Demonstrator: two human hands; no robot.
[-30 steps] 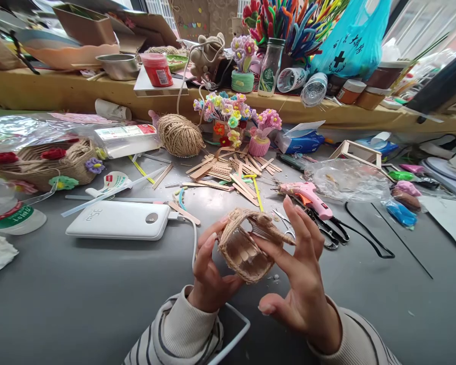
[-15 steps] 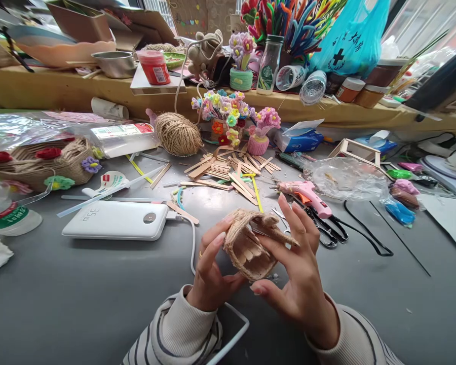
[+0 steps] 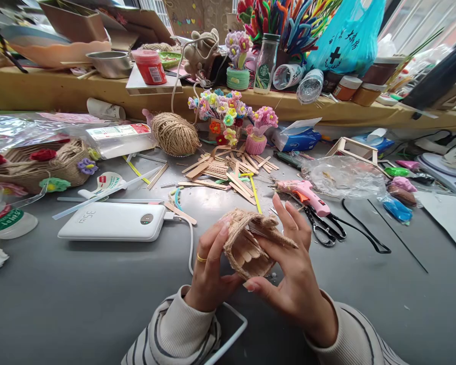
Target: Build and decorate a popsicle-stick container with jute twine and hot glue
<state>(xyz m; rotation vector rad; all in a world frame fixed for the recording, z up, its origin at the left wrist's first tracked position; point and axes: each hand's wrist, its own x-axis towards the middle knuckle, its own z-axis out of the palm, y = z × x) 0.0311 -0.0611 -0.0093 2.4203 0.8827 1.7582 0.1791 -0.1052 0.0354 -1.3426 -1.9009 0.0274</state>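
Observation:
Between my hands, above the grey table, is a small twine-wrapped basket (image 3: 233,246) tilted with its opening toward me. Wooden craft sticks (image 3: 249,252) line its inside, and a twine-covered piece juts from its upper right. My left hand (image 3: 209,263), with a ring on one finger, grips the basket's left side. On the right side, my right hand (image 3: 292,268) has its index finger at the opening and its thumb by the lower rim, other fingers raised. The far side of the basket is hidden.
Behind the hands lie a pile of craft sticks (image 3: 216,167), a ball of twine (image 3: 176,134), a pink glue gun (image 3: 306,195) and black-handled scissors (image 3: 325,230). A white power bank (image 3: 112,221) with a cable (image 3: 192,243) sits at left, near a flower-trimmed twine basket (image 3: 66,159).
My right thumb and hand have shifted slightly left along the basket. The basket itself stays nearly the same, and the whole view has moved a little.

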